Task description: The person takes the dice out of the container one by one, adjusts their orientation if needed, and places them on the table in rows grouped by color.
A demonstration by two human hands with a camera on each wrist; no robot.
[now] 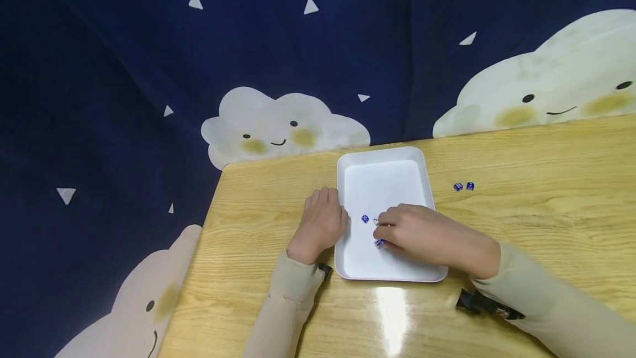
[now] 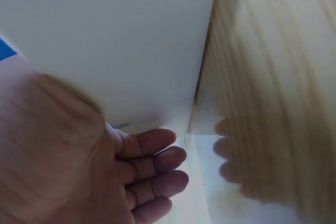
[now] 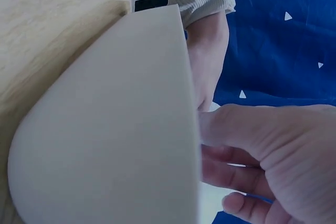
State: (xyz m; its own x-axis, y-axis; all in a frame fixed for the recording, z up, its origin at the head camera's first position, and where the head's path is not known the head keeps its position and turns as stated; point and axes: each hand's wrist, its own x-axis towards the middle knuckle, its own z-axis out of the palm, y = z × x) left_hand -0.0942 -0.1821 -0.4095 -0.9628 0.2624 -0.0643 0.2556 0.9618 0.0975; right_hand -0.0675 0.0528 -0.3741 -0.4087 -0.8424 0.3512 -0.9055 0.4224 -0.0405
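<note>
Dice in tray | left hand gripping its rim | right hand bent over them, hold unclear

1 white rectangular tray lies flat, a blue die inside near a partly hidden white die.

Head looks down; wrist closeups seemingly share tray.

A far stretch of white tray offered passage from above, while the left hand crowded its left wall, the right hand blocked the nearer right side, and two blue dice dotted the tabletop farther right.
</note>
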